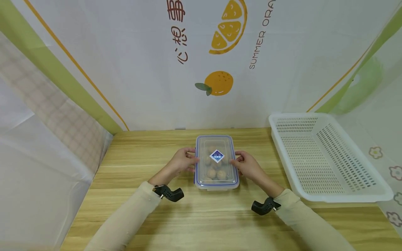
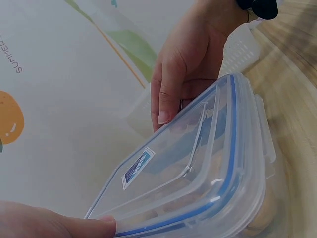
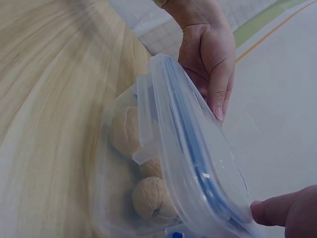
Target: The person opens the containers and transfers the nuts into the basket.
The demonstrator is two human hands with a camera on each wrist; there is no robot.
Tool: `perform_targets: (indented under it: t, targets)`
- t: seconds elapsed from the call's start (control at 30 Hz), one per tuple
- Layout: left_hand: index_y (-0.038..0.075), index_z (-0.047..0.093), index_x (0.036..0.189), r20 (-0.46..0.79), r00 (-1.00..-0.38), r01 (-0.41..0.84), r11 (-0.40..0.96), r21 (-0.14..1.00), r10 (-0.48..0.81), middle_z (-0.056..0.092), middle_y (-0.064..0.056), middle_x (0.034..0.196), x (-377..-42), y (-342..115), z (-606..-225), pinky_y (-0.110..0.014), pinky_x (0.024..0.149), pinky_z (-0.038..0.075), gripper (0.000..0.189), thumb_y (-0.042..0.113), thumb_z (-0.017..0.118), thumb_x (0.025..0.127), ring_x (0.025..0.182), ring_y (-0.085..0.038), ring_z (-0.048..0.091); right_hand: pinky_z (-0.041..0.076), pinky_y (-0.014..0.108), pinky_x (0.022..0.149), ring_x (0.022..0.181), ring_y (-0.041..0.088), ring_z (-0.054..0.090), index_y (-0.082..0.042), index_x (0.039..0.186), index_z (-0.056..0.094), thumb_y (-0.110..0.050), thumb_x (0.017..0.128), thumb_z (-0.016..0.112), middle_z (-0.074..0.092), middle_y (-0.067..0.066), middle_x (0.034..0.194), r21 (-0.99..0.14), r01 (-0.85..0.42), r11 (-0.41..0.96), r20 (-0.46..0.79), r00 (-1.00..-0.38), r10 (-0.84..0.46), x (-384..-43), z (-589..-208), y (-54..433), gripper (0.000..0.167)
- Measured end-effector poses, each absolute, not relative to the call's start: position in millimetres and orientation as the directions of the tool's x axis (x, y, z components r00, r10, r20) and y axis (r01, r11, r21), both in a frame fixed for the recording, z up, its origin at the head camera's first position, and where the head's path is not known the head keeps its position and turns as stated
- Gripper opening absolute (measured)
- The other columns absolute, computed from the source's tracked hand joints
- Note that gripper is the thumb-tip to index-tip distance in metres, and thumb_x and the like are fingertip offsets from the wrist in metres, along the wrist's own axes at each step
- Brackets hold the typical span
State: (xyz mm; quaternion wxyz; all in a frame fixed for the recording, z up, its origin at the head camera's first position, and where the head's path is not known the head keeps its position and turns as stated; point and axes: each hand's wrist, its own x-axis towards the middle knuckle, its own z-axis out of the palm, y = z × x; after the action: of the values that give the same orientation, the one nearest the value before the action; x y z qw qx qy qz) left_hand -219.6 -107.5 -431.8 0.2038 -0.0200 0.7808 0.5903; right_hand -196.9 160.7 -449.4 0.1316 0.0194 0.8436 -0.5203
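A clear plastic food container (image 1: 216, 139) with a blue-sealed lid (image 2: 173, 171) lies on the wooden table. Through its walls show several walnuts (image 3: 151, 198). My left hand (image 1: 182, 161) holds the container's left side, thumb at the lid's edge. On the opposite side my right hand (image 1: 248, 166) grips it the same way, its thumb (image 3: 277, 210) on the lid's rim. A clear locking flap (image 3: 144, 119) hangs at the near end. A diamond-shaped sticker (image 1: 216, 156) is on the lid. The fingers under the sides are partly hidden.
To the right stands a white plastic basket (image 1: 284, 167) with slotted walls. The wooden table (image 1: 138, 181) ends at the back against a hanging white cloth (image 1: 150, 90) printed with oranges. Wrist cameras (image 1: 171, 193) are strapped to both forearms.
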Motion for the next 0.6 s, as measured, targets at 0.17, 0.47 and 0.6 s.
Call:
perform_targets:
  t: [0.17,0.47,0.6]
  targets:
    - [-0.007,0.049,0.141,-0.347,-0.915,-0.279,0.302,0.912,0.204,0.062,-0.018,0.107,-220,-107,-431,-0.038,0.070,0.066,0.046,0.002,0.066,0.098,0.082,-0.024,0.066,0.060,0.036,0.064,0.075,0.021,0.057,0.007,0.143,0.047,-0.016,0.102,0.064,0.057,0.014,0.100,-0.870,0.165,0.465,-0.236,-0.967,-0.098,-196,-449,160,0.050]
    - [-0.005,0.048,0.143,-0.337,-0.922,-0.279,0.274,0.920,0.193,0.058,-0.016,0.106,-219,-106,-423,-0.043,0.078,0.065,0.049,0.001,0.066,0.098,0.081,-0.021,0.064,0.063,0.041,0.067,0.085,0.024,0.060,0.008,0.144,0.047,-0.016,0.101,0.065,0.056,0.015,0.103,-0.874,0.108,0.474,-0.178,-0.979,-0.104,-198,-442,162,0.052]
    - [-0.003,0.048,0.145,-0.331,-0.924,-0.278,0.257,0.926,0.191,0.057,-0.015,0.107,-218,-105,-416,-0.039,0.074,0.066,0.050,0.000,0.066,0.098,0.082,-0.021,0.064,0.062,0.039,0.065,0.081,0.020,0.057,0.010,0.143,0.047,-0.014,0.101,0.064,0.058,0.014,0.100,-0.898,0.070,0.434,-0.134,-0.984,-0.118,-198,-439,164,0.051]
